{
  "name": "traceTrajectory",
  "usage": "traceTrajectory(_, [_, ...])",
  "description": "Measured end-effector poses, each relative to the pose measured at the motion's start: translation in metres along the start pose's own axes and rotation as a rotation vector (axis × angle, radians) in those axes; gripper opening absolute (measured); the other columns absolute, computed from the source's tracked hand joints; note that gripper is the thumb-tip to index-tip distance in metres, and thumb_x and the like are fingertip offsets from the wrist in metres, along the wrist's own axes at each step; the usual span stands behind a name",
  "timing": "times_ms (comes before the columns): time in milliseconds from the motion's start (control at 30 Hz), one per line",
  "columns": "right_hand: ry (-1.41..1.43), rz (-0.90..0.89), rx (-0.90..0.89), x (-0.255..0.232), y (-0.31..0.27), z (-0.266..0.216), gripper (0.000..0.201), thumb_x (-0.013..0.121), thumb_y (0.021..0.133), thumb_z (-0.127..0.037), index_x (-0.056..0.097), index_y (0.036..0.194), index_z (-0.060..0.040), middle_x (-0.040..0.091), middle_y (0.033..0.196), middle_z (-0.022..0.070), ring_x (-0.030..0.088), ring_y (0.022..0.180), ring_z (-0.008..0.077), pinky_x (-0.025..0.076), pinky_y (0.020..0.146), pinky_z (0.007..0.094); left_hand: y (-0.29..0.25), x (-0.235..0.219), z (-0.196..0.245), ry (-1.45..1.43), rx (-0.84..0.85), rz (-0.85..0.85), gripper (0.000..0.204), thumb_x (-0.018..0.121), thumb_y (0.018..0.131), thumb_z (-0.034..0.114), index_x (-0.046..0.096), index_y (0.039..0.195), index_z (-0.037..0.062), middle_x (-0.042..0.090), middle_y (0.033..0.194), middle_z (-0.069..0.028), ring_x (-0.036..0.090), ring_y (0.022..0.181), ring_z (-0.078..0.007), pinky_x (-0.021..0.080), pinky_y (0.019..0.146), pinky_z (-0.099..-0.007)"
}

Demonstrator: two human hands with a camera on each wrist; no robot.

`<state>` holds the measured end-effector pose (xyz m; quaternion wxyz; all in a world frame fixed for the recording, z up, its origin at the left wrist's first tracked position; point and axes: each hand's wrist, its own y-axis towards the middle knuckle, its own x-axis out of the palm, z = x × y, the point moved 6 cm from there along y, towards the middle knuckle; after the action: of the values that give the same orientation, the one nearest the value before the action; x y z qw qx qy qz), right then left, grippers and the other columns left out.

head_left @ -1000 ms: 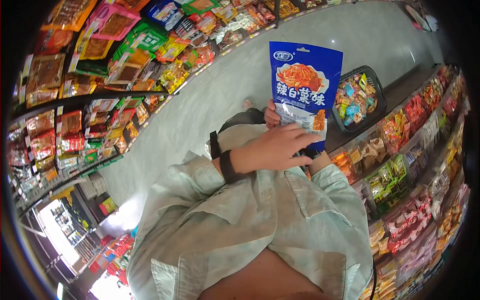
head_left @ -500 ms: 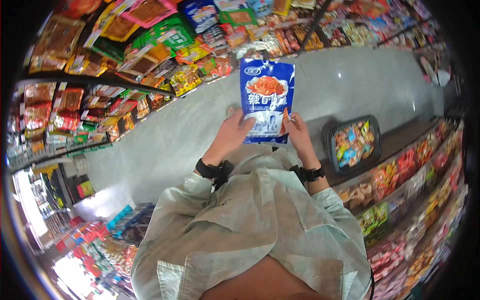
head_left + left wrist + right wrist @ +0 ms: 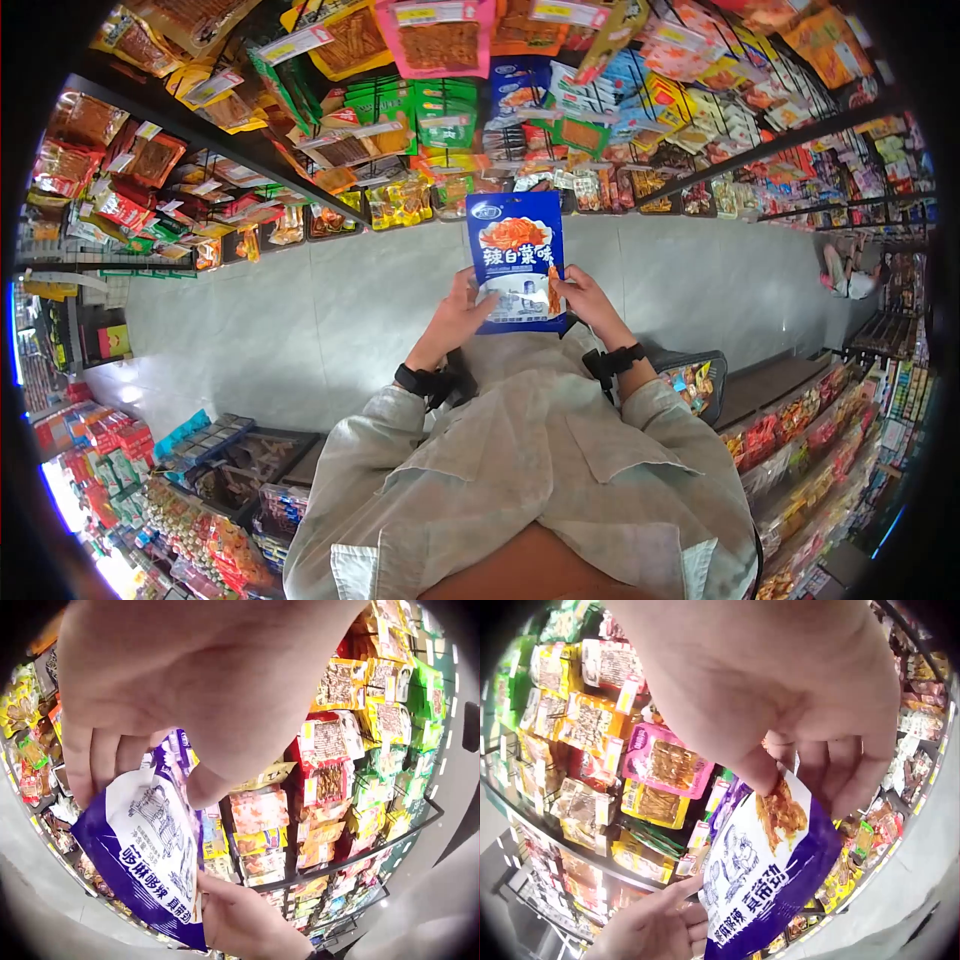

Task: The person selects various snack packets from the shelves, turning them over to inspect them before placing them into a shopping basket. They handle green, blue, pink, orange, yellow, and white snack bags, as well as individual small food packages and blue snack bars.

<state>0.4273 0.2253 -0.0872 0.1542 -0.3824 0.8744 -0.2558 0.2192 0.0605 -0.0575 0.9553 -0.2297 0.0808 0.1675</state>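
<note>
A blue snack bag (image 3: 516,262) with white lettering and a picture of red food is held upright before the torso. My left hand (image 3: 455,318) pinches its lower left edge, thumb on the front. On the lower right edge, my right hand (image 3: 592,305) grips it with the thumb in front. In the left wrist view the bag (image 3: 150,847) hangs from the left hand (image 3: 202,690), fingers behind it. The right wrist view shows the right hand (image 3: 780,690) pinching the bag (image 3: 769,862) beside the printed food picture.
Shelves of hanging snack packets (image 3: 440,110) run across the far side. A black basket (image 3: 712,385) of small wrapped items stands at the right, beside candy racks (image 3: 800,420). Crates (image 3: 255,465) stand at the lower left. Grey floor (image 3: 350,290) lies between the shelves.
The right hand has moved from across the bag's front to its edge, and both hands now hold its sides. The view has turned toward the snack shelves, with the basket lower in it.
</note>
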Motion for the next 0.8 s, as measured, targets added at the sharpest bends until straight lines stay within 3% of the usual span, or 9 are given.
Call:
traceTrajectory(100, [0.138,-0.043,0.08,0.003,0.028,-0.012,0.013,0.062,0.103,-0.026,0.065,0.105,-0.0129,0.069,0.096,-0.0036,0.061,0.08,0.0045,0.046,0.067,0.0223,0.021,-0.01,0.001,-0.085,-0.025,-0.049,0.076,0.07,0.097,0.032,0.029,0.156,0.0096,0.064,0.122,-0.023,0.069,0.1,-0.0238,0.055,0.086,-0.0357])
traceTrajectory(200, [0.05,-0.047,0.089,-0.006,0.049,-0.035,0.014,0.063,0.103,-0.027,0.066,0.106,-0.0133,0.069,0.096,-0.0042,0.062,0.081,0.0045,0.048,0.069,0.022,0.053,-0.011,-0.003,-0.202,0.03,-0.081,0.08,0.071,0.097,0.033,0.027,0.158,0.0065,0.063,0.125,-0.0226,0.068,0.103,-0.0235,0.055,0.088,-0.0352])
traceTrajectory(300, [-0.035,-0.032,0.106,-0.028,0.088,-0.028,0.017,0.062,0.103,-0.029,0.066,0.109,-0.0132,0.07,0.098,-0.0032,0.064,0.082,0.0057,0.049,0.07,0.0226,0.081,-0.012,0.001,-0.333,-0.108,0.027,0.077,0.072,0.096,0.031,0.033,0.155,0.001,0.063,0.127,-0.0211,0.067,0.108,-0.0218,0.054,0.091,-0.034])
traceTrajectory(400, [-0.062,0.022,0.012,-0.043,0.117,-0.044,0.021,0.063,0.102,-0.026,0.067,0.114,-0.0081,0.072,0.099,0.001,0.065,0.087,0.0089,0.052,0.076,0.0256,0.116,-0.009,0.024,-0.48,-0.112,-0.198,0.068,0.071,0.097,0.028,0.041,0.15,-0.0027,0.065,0.129,-0.0197,0.066,0.11,-0.0205,0.051,0.095,-0.0311])
traceTrajectory(467, [-0.125,0.054,0.004,-0.055,0.133,-0.06,0.025,0.063,0.102,-0.025,0.067,0.119,-0.0069,0.073,0.103,0.0025,0.067,0.09,0.0098,0.053,0.078,0.0257,0.145,-0.006,0.028,-0.447,-0.116,-0.243,0.07,0.071,0.096,0.034,0.043,0.152,0.0032,0.06,0.136,-0.0134,0.062,0.116,-0.0196,0.049,0.097,-0.0309])
traceTrajectory(500, [-0.05,0.022,0.04,-0.063,0.154,-0.045,0.032,0.064,0.101,-0.027,0.066,0.125,-0.007,0.073,0.107,0.0043,0.068,0.096,0.012,0.054,0.079,0.0276,0.161,-0.003,0.029,-0.429,-0.117,-0.261,0.07,0.071,0.096,0.037,0.043,0.153,0.0061,0.058,0.14,-0.0103,0.06,0.119,-0.0192,0.048,0.098,-0.0308])
traceTrajectory(600, [-0.146,-0.031,0.101,-0.084,0.204,-0.035,0.032,0.064,0.101,-0.031,0.063,0.129,-0.0137,0.069,0.105,0.0014,0.066,0.09,0.0111,0.055,0.077,0.0294,0.208,-0.001,0.03,-0.351,-0.231,-0.236,0.072,0.072,0.094,0.043,0.047,0.151,0.0072,0.058,0.14,-0.0104,0.058,0.119,-0.0208,0.047,0.099,-0.0343])
traceTrajectory(733, [-0.103,-0.026,0.17,-0.103,0.262,-0.032,0.034,0.066,0.098,-0.029,0.063,0.128,-0.013,0.067,0.106,0.0026,0.065,0.09,0.0141,0.055,0.079,0.0306,0.259,0.003,0.038,-0.16,-0.277,-0.284,0.075,0.069,0.092,0.048,0.046,0.151,0.008,0.057,0.143,-0.01,0.05,0.133,-0.0233,0.042,0.108,-0.0441])
traceTrajectory(800, [-0.069,-0.039,0.15,-0.109,0.288,-0.028,0.029,0.069,0.095,-0.027,0.066,0.119,-0.0108,0.069,0.097,0.0034,0.066,0.083,0.0147,0.055,0.074,0.0312,0.272,0.008,0.039,-0.14,-0.318,-0.303,0.076,0.068,0.091,0.051,0.046,0.152,0.0125,0.053,0.147,-0.0103,0.045,0.137,-0.0276,0.037,0.113,-0.0464])
